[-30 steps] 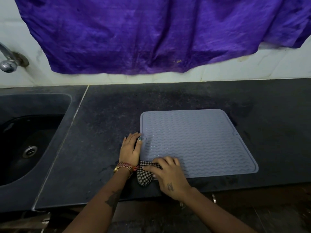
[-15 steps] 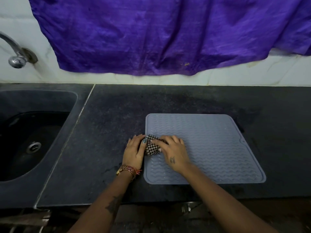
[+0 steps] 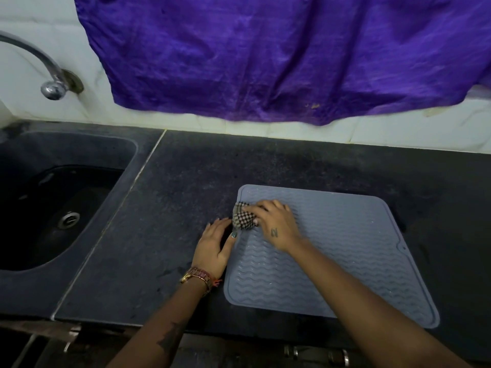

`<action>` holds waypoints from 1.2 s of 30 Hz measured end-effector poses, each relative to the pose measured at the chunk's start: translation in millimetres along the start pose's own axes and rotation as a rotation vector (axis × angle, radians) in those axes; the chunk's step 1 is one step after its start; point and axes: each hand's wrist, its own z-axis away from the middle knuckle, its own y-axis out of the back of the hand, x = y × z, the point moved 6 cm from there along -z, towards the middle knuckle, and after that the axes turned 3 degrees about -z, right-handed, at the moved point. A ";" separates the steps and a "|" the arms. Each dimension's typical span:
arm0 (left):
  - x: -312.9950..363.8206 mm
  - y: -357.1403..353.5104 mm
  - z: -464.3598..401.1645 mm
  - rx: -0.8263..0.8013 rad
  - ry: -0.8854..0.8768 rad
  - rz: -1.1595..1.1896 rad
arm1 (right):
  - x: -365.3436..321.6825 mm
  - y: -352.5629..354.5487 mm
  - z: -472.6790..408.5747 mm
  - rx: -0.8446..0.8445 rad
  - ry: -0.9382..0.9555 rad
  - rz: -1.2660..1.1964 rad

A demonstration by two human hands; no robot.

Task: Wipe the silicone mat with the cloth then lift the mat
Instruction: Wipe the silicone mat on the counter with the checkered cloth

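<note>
Below, dark stone counter (image 3: 186, 208), right hand (image 3: 276, 224) gripping cloth (image 3: 243, 216), left hand (image 3: 215, 245) flat.

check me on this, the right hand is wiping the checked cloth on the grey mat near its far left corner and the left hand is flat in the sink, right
Not quite. The head view shows the left hand flat on the dark counter at the mat's left edge, not in the sink. The rest holds: the right hand presses the checked cloth near the mat's far left corner.
</note>
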 end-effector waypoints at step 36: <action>2.3 1.3 1.2 -0.001 0.000 -0.065 | 86.8 35.3 1.4 0.072 -0.290 0.097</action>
